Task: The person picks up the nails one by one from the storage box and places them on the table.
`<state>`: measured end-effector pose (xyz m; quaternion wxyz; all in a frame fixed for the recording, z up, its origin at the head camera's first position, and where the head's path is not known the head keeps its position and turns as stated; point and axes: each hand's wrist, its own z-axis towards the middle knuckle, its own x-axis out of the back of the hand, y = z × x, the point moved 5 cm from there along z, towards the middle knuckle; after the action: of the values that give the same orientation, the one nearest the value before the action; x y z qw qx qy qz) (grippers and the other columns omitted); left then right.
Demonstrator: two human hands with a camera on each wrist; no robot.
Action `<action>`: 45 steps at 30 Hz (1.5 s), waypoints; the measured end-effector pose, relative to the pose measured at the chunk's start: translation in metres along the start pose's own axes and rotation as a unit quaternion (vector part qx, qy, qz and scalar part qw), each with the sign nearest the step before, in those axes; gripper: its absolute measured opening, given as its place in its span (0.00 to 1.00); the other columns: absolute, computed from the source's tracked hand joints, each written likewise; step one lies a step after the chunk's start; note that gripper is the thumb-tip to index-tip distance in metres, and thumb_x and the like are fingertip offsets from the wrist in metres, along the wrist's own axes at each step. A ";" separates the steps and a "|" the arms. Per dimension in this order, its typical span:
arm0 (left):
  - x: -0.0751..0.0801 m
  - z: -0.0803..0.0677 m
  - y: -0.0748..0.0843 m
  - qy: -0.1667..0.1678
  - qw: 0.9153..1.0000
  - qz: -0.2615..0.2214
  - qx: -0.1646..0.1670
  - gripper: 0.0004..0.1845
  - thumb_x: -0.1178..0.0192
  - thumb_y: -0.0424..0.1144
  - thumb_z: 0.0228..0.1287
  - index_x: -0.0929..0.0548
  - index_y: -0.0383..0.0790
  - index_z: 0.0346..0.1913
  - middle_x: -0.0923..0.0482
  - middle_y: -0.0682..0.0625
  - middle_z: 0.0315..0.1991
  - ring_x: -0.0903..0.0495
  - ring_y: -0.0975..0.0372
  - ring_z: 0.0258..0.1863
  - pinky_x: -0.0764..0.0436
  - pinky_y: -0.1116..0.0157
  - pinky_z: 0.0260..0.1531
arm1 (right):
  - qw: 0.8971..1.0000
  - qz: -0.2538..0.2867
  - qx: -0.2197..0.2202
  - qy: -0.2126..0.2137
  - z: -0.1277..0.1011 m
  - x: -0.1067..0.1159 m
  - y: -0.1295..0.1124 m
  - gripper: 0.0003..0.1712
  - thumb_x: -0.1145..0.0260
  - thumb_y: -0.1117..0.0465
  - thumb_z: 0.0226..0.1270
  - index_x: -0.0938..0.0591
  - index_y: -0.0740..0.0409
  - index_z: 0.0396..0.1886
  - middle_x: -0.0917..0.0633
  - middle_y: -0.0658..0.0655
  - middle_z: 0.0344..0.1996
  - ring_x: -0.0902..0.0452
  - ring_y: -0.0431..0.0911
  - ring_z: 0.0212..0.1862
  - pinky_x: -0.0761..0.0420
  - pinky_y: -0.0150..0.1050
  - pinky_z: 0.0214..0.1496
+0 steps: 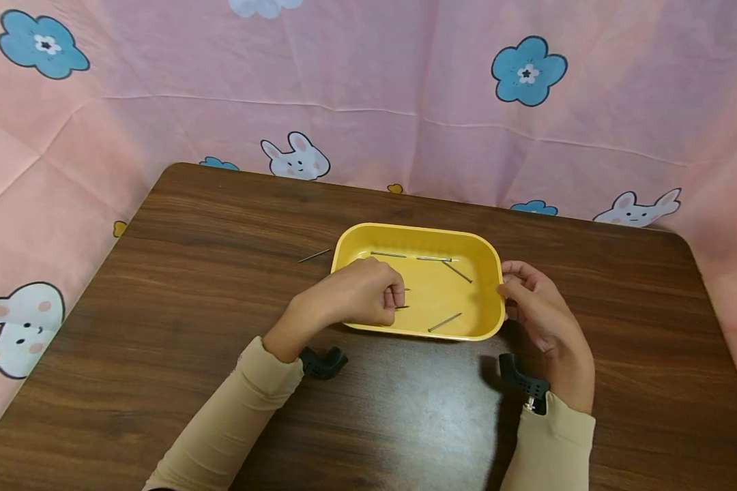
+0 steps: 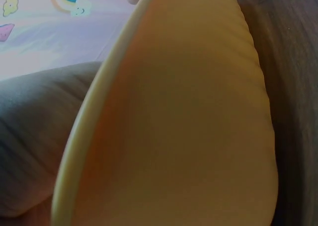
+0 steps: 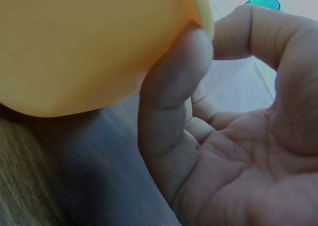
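Observation:
A yellow plastic tub (image 1: pixel 448 235) with rounded corners stands on the table, and several nails, such as the nail (image 1: pixel 445 322), lie on its floor. My left hand (image 1: pixel 362 290) reaches over the tub's near left side, fingers curled down inside. Two thin nail ends (image 1: pixel 403 307) show just past those fingers; I cannot tell whether the hand pinches one. In the left wrist view the tub's outer wall (image 2: pixel 194 107) hides the fingers. My right hand (image 1: pixel 537 300) grips the tub's right end. The right wrist view shows a bent finger (image 3: pixel 174 82) against the wall below the rim (image 3: pixel 206 12).
A loose nail (image 1: pixel 314 256) lies on the dark wooden table (image 1: pixel 221 232), just left of the tub. Black wrist mounts (image 1: pixel 324 363) jut from both sleeves. A pink printed cloth (image 1: pixel 368 82) hangs behind the table and along its sides.

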<state>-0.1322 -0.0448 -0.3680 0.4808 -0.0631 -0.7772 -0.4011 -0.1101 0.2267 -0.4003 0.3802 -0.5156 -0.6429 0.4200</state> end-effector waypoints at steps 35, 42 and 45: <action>0.026 -0.013 -0.012 0.030 0.996 -0.080 0.007 0.07 0.34 0.30 0.58 0.11 0.43 0.38 0.14 0.54 0.32 0.18 0.66 0.31 0.16 0.68 0.37 | 1.000 0.006 0.010 -0.003 -0.002 -0.001 -0.002 0.12 0.43 0.65 0.79 0.30 0.59 0.57 0.16 0.44 0.34 0.19 0.39 0.36 0.10 0.34 0.38; 0.028 -0.015 -0.014 0.020 0.993 -0.116 -0.002 0.07 0.34 0.30 0.60 0.11 0.40 0.40 0.13 0.53 0.33 0.18 0.65 0.31 0.16 0.68 0.37 | 1.000 0.002 0.011 0.000 -0.002 -0.002 -0.002 0.11 0.43 0.65 0.79 0.30 0.58 0.56 0.17 0.44 0.34 0.19 0.39 0.36 0.11 0.33 0.38; 0.030 -0.017 -0.015 0.022 0.991 -0.130 0.000 0.07 0.33 0.30 0.60 0.11 0.39 0.41 0.13 0.54 0.34 0.17 0.64 0.32 0.15 0.67 0.37 | 1.000 0.000 0.009 0.000 -0.003 -0.002 -0.002 0.11 0.43 0.65 0.79 0.30 0.58 0.56 0.17 0.44 0.35 0.19 0.39 0.37 0.11 0.33 0.38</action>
<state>-0.1437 -0.0748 -0.3486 0.4412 0.0474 -0.7684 -0.4612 -0.1082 0.2253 -0.3972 0.3850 -0.5121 -0.6393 0.4252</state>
